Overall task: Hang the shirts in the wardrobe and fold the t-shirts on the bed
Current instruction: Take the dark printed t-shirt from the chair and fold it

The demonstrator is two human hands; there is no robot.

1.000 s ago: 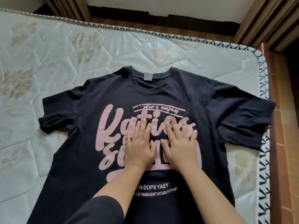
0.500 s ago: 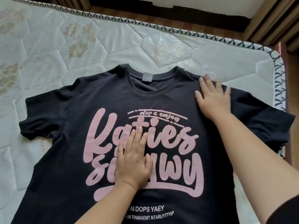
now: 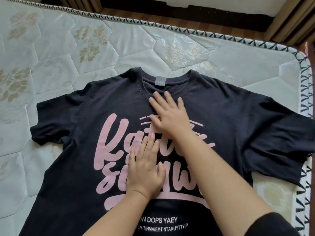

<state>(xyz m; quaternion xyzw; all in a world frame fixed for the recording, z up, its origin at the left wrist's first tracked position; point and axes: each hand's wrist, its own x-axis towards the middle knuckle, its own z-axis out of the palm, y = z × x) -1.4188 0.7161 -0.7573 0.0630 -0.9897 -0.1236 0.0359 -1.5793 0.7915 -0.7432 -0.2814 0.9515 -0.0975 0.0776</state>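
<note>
A black t-shirt [image 3: 230, 120] with large pink lettering lies spread face up on the white quilted mattress [image 3: 129, 48], collar away from me. My left hand [image 3: 144, 169] lies flat on the pink print at the shirt's middle, fingers straight. My right hand [image 3: 168, 114] presses flat on the chest just below the collar, fingers straight and spread, its forearm crossing the print. The shirt's right sleeve is rumpled and reaches the mattress's right edge. The lower hem is out of view.
The mattress's piped edge [image 3: 305, 79] runs along the far and right sides. Beyond it are a dark wooden bed frame [image 3: 309, 48], a reddish floor strip [image 3: 136, 16] and brown curtain folds [image 3: 293, 19] at the far right corner. Bare mattress lies left of the shirt.
My right hand has slid from the shirt's right shoulder to the chest under the collar. My left hand has stayed flat on the print.
</note>
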